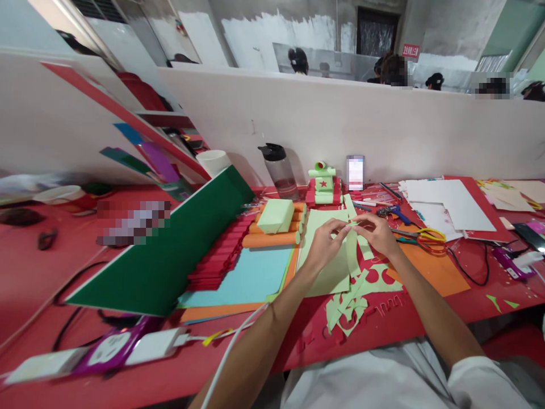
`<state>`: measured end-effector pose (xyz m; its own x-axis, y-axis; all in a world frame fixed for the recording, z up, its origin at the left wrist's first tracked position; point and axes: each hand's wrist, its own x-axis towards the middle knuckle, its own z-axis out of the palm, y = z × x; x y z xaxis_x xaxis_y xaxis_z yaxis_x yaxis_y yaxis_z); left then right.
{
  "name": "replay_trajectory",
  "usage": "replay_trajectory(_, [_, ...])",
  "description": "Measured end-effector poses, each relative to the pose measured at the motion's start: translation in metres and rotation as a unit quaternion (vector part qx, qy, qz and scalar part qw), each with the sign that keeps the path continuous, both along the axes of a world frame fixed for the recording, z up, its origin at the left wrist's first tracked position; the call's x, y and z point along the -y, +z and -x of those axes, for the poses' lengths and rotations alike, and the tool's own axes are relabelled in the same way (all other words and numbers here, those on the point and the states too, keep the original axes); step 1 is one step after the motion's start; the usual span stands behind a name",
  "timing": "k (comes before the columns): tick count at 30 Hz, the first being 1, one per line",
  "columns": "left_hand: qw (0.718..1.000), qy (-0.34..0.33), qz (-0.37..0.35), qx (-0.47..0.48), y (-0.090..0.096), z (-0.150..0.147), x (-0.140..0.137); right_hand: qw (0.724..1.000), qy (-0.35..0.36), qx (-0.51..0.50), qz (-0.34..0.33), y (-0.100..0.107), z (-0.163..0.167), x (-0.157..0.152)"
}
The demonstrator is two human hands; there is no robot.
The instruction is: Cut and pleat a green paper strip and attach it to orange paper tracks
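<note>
Red tabletop [25, 261] is scattered with coloured paper [255, 275]. Just right of the frame's centre, a small light-green paper piece [352, 224] is pinched between closed fingertips of the left hand [327, 241] and right hand [377, 233].

Left bare forearm [259, 335]: rises from the lower edge of the view, slanting up and to the right.
Left wrist [313, 262]: nearly in line with the forearm.
Left bare hand [326, 241]: back turned up, thumb and index finger drawn together in a pinch.
Right bare forearm [430, 292]: slants up and to the left from a white cloth sleeve [489, 378].
Right bare hand [377, 232]: thumb and index finger pinching, the other fingers bent.
Both hands: fingertips meeting or nearly so; contact unclear.
</note>
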<state>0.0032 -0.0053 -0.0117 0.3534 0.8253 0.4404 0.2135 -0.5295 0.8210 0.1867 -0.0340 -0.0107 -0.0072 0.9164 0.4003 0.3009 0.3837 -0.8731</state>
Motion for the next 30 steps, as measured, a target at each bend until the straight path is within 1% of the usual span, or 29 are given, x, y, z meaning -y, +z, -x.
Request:
replay_trajectory(4, [1.000,-0.006,0.006,-0.019,-0.002,0.001,-0.001,0.999,0.000,0.022,-0.023,0.001,0.001,0.001])
replay_trajectory(14, [0.999,-0.001,-0.017,-0.043,-0.003,0.000,-0.002,1.000,-0.006,-0.003,0.007,0.000,0.000,0.000])
replay_trajectory(21, [0.998,0.009,-0.038,-0.048,-0.014,-0.001,-0.008,1.000,-0.008,0.001,0.002,0.002,0.001,0.001])
replay_trajectory(26, [1.000,-0.001,-0.006,-0.014,-0.011,-0.002,-0.004,1.000,-0.001,-0.004,0.011,0.000,0.001,0.000])
replay_trajectory(30, [0.999,-0.007,0.048,0.014,-0.005,0.000,-0.003,1.000,0.010,-0.008,0.023,-0.001,0.000,-0.002])
